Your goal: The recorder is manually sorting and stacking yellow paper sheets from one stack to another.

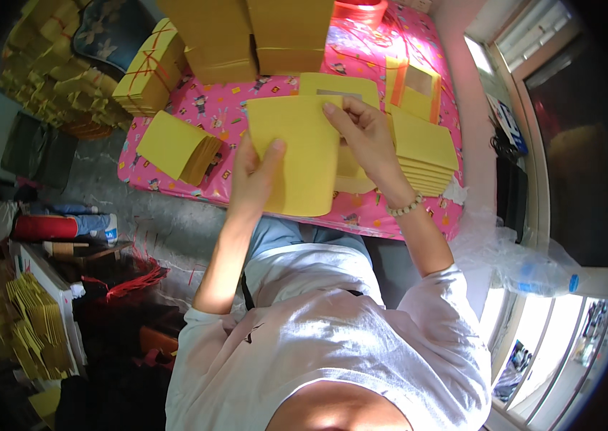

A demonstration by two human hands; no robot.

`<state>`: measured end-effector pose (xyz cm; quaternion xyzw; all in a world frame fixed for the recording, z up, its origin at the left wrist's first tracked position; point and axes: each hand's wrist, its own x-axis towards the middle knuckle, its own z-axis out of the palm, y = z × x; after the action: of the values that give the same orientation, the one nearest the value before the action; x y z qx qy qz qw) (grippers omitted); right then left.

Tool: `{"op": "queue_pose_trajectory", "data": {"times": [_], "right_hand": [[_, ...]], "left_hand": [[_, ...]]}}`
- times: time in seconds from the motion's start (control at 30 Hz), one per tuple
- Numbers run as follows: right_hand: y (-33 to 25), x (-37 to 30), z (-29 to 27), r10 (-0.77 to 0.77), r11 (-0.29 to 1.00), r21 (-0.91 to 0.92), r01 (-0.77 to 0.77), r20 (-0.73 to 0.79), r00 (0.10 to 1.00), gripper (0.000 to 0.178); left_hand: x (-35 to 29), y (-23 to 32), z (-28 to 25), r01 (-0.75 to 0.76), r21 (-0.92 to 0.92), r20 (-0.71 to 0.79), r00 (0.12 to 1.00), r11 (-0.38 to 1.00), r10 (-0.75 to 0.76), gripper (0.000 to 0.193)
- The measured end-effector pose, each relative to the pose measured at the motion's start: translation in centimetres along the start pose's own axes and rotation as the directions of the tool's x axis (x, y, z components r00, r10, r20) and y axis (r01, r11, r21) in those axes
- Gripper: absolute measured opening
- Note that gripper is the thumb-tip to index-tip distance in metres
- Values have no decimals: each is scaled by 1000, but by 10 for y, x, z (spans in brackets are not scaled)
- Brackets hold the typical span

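A flat yellow paper piece (293, 158) is held up in front of me, slightly bowed; whether it is a single sheet or a folded bag I cannot tell. My left hand (255, 169) grips its left edge, thumb on the front face and fingers behind. At its top right corner, my right hand (368, 133) pinches the edge between thumb and fingers. Behind it on the table lies another yellow paper piece (350, 86), partly covered. To the right sits a layered stack of yellow paper pieces (424, 147). A smaller folded yellow bundle (178, 147) rests on the left.
The pink patterned tablecloth (235, 108) covers the table. Tall yellow stacks (253, 36) and a string-tied bundle (149, 68) stand at the back. A red basin (361, 11) is at the far edge. Red strings (135, 276) hang at lower left; a plastic bottle (541, 276) lies right.
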<state>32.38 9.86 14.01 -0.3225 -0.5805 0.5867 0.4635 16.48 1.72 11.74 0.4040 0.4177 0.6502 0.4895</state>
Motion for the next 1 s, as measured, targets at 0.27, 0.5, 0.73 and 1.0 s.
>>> {"op": "queue_pose_trajectory", "data": {"times": [0.27, 0.5, 0.73, 1.0], "right_hand": [[19, -17, 22, -2, 999, 45, 2, -3, 1000, 21], [29, -59, 29, 39, 987, -157, -21, 114, 993, 24], [36, -78, 33, 359, 931, -197, -308, 327, 874, 24], [46, -72, 53, 331, 943, -151, -297, 323, 887, 23]], "left_hand": [[-24, 0, -22, 23, -21, -62, 998, 1000, -25, 31], [-52, -15, -30, 1, 61, -125, 992, 998, 7, 29], [-75, -12, -43, 72, -11, -154, 985, 997, -73, 30], [-69, 1, -54, 7, -17, -233, 972, 1000, -11, 31]]}}
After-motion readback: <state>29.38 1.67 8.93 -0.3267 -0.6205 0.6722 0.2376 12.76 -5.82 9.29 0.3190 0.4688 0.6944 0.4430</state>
